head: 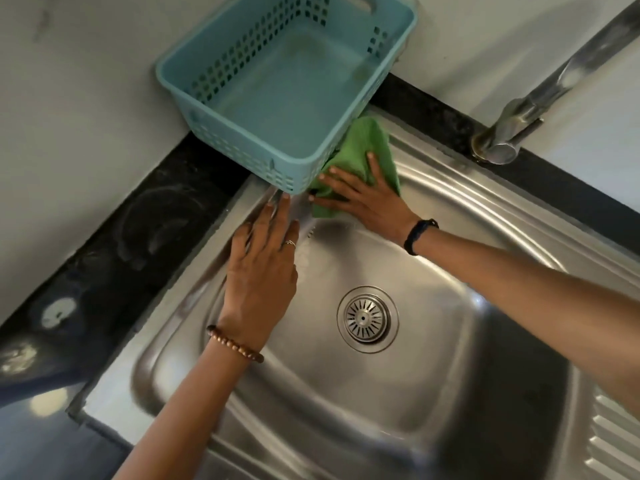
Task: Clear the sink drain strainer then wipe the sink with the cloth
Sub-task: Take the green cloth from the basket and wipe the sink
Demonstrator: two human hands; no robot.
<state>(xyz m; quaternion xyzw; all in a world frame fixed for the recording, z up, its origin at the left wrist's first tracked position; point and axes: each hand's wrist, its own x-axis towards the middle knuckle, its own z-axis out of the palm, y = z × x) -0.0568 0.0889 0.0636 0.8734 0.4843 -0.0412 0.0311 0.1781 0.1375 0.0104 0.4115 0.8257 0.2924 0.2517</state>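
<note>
A stainless steel sink point(433, 393) fills the lower right, with a round slotted drain strainer point(367, 318) in the middle of its basin; no debris shows on it. My right hand point(367, 202) lies flat on a green cloth point(367, 147), pressing it onto the sink's far left rim beside the basket corner. My left hand point(263, 268) rests flat with fingers spread on the sink's left rim, fingertips next to the basket, holding nothing.
A teal perforated plastic basket point(221, 84) sits empty on the black counter point(138, 216) in the wall corner, overhanging the sink rim. A chrome faucet point(519, 112) rises at the right back. Drainboard ridges point(616, 441) show at lower right.
</note>
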